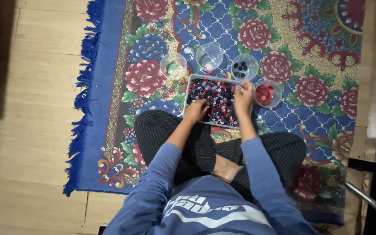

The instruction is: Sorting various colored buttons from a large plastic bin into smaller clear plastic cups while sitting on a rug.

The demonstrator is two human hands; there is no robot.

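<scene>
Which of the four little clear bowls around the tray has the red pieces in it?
The clear bowl at the tray's right end, beside the right hand. Of the other three, one holds dark pieces; two look nearly empty.

Bowls crowd the far and right sides of the tray

Three clear bowls (pixel 173 66) (pixel 209 56) (pixel 244 66) line the far edge of the tray (pixel 189 85), and a fourth with red pieces (pixel 267 94) touches its right side. Left of the tray the carpet (pixel 109 87) lies open; crossed legs (pixel 162 130) block the near side.

blue sleeves, black pinstriped trousers
</scene>
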